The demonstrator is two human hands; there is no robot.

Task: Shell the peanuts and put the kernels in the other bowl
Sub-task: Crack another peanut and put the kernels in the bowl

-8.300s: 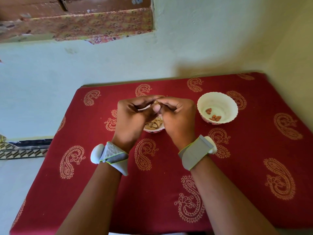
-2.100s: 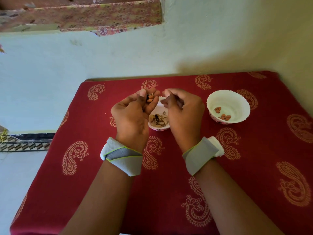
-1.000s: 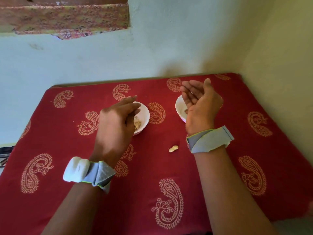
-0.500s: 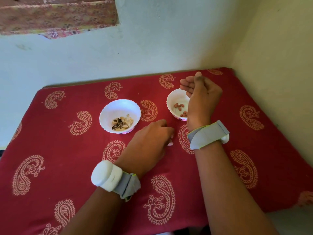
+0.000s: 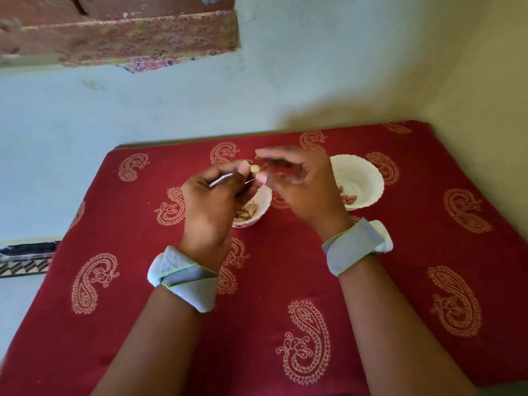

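From my remote seat I saw the left hand (image 5: 211, 195) raised above the bowl of shells (image 5: 258, 208), its thumb and first fingers curled and pinching a small pale peanut (image 5: 254, 168) at the fingertips. The right hand (image 5: 297, 178) was just beside it, palm turned inward, fingers loosely bent and a little spread, with nothing clearly held; the thumb tip was very near to the peanut, but I could not tell if it touched. The picture was somewhat blurred around the fingers. The bowl for kernels (image 5: 368, 178) stood on the red cloth (image 5: 285, 281) to the right, partly behind the right hand, with a few reddish kernels (image 5: 350, 198) at its bottom. I judged that the peanut was very light, and that its shell was dry, stiff and brittle, so it would crack with a short squeeze and not bend. I thought the best place to press was along the seam, near one end, with thumb against forefinger of both hands. The kernels inside would be smooth and could slip away, so I would have opened the shell directly over a bowl.
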